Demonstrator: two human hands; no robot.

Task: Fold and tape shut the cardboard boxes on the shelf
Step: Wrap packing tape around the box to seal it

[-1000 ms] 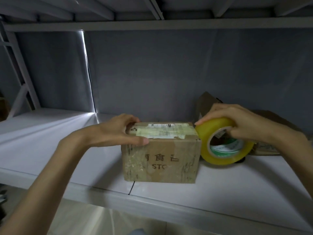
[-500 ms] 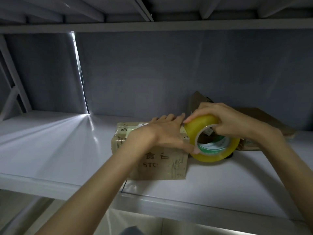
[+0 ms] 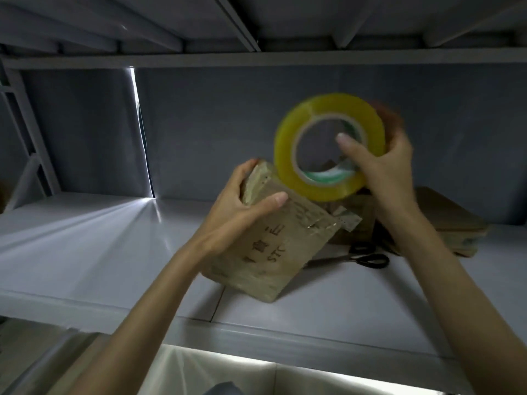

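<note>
Left hand grips the upper corner of the cardboard box, thumb across its front, and the box tilts on one lower corner on the white shelf. Just above that grip, the right hand clutches the yellow tape roll, thumb through its core. Black scissors lie below the right wrist.

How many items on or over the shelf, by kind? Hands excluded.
Assembled cardboard box: 1, tilted, gripped by left hand
Flattened cardboard stack: 1, individual sheets uncountable
Tape roll: 1, in right hand
Scissors: 1
Total: 4
</note>
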